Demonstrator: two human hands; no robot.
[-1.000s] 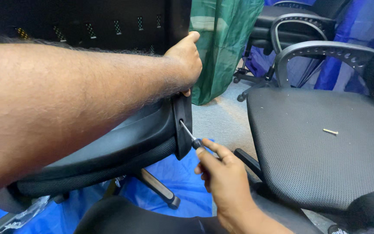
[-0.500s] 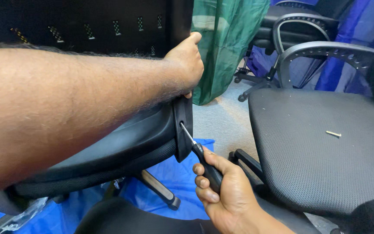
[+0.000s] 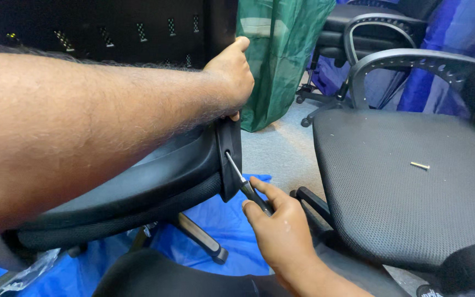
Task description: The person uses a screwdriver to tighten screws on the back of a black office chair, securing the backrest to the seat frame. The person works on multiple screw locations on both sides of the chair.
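Gripping chair back (image 3: 215,22) left hand (image 3: 231,71), screwdriver (image 3: 247,187) right hand (image 3: 279,231); grey floor (image 3: 281,154), blue sheet (image 3: 232,220)

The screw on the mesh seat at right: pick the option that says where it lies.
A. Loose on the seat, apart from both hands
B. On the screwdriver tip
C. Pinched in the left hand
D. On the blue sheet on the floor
A: the screw lies alone on the mesh seat, well clear of the right hand gripping the screwdriver and the left hand on the chair back.
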